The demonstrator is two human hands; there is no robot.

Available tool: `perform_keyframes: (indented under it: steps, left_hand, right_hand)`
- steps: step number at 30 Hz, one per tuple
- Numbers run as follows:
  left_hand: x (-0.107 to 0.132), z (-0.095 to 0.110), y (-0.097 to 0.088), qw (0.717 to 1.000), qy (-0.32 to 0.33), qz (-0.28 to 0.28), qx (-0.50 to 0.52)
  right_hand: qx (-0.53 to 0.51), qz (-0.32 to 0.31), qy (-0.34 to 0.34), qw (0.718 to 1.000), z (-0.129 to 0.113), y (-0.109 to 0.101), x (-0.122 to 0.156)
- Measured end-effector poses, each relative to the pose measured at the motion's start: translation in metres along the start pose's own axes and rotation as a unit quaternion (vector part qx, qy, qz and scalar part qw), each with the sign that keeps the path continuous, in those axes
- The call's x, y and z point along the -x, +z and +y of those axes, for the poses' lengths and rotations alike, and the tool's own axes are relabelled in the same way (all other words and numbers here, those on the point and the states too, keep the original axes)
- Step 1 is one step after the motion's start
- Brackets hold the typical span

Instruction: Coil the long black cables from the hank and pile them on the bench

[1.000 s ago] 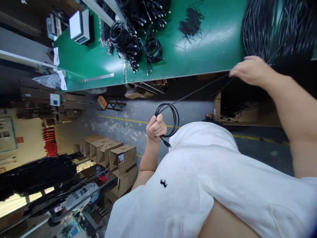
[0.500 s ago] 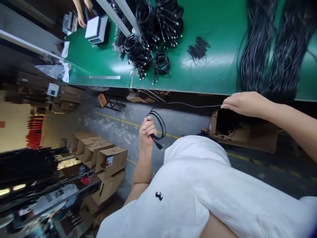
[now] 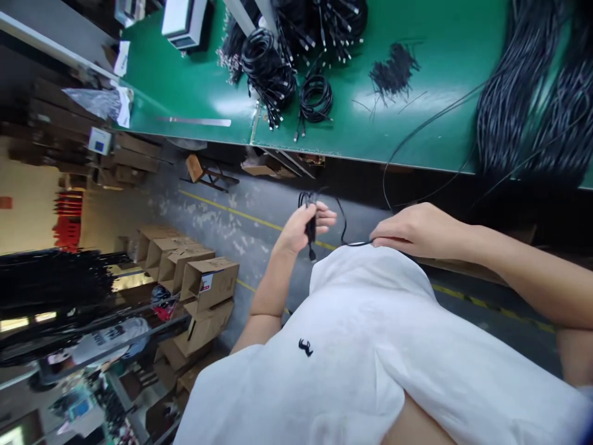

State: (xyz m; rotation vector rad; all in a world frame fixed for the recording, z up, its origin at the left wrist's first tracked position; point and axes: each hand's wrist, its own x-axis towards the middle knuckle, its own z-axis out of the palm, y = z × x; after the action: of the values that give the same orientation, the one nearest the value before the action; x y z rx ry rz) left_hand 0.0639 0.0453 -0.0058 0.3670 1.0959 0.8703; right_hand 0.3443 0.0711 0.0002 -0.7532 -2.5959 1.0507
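Note:
My left hand holds a looped black cable between thumb and palm, its fingers stretched out beyond the loops. A plug hangs below the loops. From there a slack length of the cable dips and rises to my right hand, which pinches it just above my white shirt. Thin black strands curve from the right hand up to a long bundle of black cables on the green table. Opposite my left hand, a tied coil of cable lies near the table's edge.
More coiled cables with metal plugs are heaped by a post. Short black ties lie in a pile, and a metal ruler is near the edge. A wooden stool and open cardboard boxes stand on the floor.
My right hand has moved left and towards my body, and the stretched cable has gone slack. My left hand has turned and moved right with the loops; its fingers have straightened.

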Motion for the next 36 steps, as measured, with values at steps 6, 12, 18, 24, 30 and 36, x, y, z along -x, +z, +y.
perform_keyframes:
  steps: [6, 12, 18, 24, 30, 36]
  left_hand:
    - [0.008, -0.031, 0.010, 0.976, -0.087, -0.178, -0.095]
    - [0.023, -0.039, 0.001, 0.969, -0.118, -0.201, -0.076]
    - [0.024, -0.037, 0.011, 0.962, -0.155, -0.223, -0.036]
    - [0.033, -0.012, 0.000, 0.995, -0.077, -0.055, 0.028]
    - [0.051, 0.032, -0.031, 0.977, 0.170, 0.090, 0.095]
    - [0.022, 0.008, -0.034, 0.999, 0.050, -0.008, -0.011]
  right_hand:
    - [-0.056, 0.050, 0.045, 0.996, 0.009, -0.005, -0.032]
    - [-0.104, 0.033, 0.003, 0.994, 0.030, 0.011, -0.034]
    - [-0.150, 0.029, -0.052, 0.987, 0.021, 0.020, -0.039]
    - [-0.274, 0.023, 0.134, 0.952, 0.070, 0.031, -0.010]
    - [-0.138, 0.073, 0.339, 0.928, 0.130, 0.071, 0.064]
    - [-0.050, 0.007, 0.018, 0.999, 0.020, 0.057, 0.043]
